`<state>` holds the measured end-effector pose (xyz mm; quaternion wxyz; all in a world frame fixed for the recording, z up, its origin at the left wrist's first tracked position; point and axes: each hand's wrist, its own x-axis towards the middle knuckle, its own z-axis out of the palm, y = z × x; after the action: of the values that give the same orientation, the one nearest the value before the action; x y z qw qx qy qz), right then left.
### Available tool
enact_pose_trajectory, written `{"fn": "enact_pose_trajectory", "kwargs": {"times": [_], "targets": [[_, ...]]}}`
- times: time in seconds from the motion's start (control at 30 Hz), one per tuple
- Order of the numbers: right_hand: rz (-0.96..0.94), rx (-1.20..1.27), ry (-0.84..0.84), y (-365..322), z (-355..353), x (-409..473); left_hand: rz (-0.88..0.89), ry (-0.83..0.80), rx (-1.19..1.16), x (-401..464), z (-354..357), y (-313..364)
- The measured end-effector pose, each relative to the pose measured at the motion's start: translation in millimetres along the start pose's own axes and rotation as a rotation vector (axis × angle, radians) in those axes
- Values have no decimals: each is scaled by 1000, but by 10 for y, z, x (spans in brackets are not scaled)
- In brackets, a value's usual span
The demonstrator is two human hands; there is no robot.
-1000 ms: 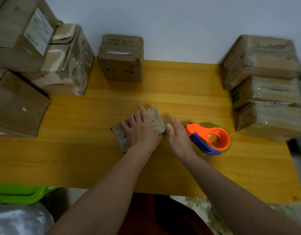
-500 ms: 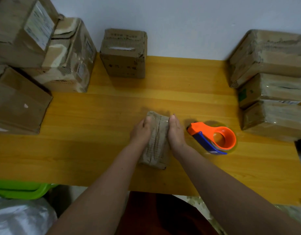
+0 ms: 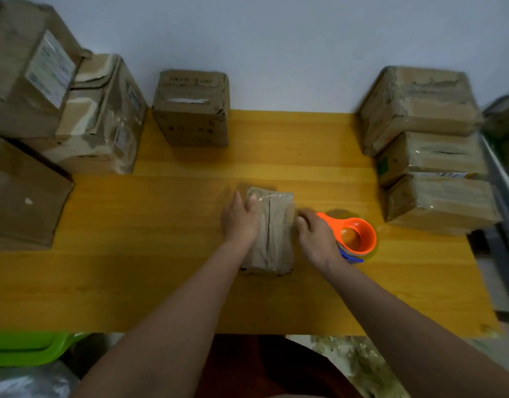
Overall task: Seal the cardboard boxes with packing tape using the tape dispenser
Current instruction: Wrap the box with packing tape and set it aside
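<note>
My left hand [image 3: 239, 222]: it rests on the left side of the small box [image 3: 272, 229], fingers curled over the top edge, holding it so it does not slide.
My right hand [image 3: 316, 238]: it sits just right of the small box, over the handle of the tape dispenser [image 3: 355, 238]. The fingers look bent, but that part is blurry, so I cannot tell if they grip the handle yet.
Small box: it lies in the middle of the bench [image 3: 161, 254], long side pointing at me. A dark slit runs down the middle of its top. I think that slit has no tape on it yet. Some shiny tape shows at the far end.
Tape dispenser: orange ring with a blue part under it. It lies on the bench, just beside the small box on the right.
Done so far: the three stacked boxes [image 3: 428, 150] on the right look shiny, so I think they are taped.
Left to do: pick up the tape dispenser and tape the slit. The big boxes on the left [image 3: 61, 110] and the box at the back [image 3: 191, 109] may need tape too. I cannot tell.
In the way: nothing lies on top of the small box but my left hand. My left fingers sit near the slit, so I may need to move them.
Other things: a green bin [image 3: 26, 349] sits below the bench on the left.
</note>
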<state>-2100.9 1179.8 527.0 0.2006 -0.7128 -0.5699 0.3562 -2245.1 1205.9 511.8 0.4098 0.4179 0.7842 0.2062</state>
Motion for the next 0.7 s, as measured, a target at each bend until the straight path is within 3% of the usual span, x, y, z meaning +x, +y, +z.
{"fn": "enact_pose_trajectory", "kwargs": {"times": [0.1, 0.17, 0.23, 0.33, 0.47, 0.7], "targets": [[-52, -179, 170, 273, -229, -72, 392, 110, 283, -321, 10, -53], [7, -333, 159, 449, -298, -108, 723, 73, 426, -610, 22, -171], [61, -457, 107, 582, -300, -168, 901, 35, 614, -829, 24, -355], [56, -553, 142, 683, -276, -204, 903, 14, 806, -966, 2, -536], [120, -615, 57, 765, -372, -155, 901, 50, 719, -850, 10, -490], [49, -142, 75, 784, -747, -240, 676, -19, 809, -493, 72, -195]]}}
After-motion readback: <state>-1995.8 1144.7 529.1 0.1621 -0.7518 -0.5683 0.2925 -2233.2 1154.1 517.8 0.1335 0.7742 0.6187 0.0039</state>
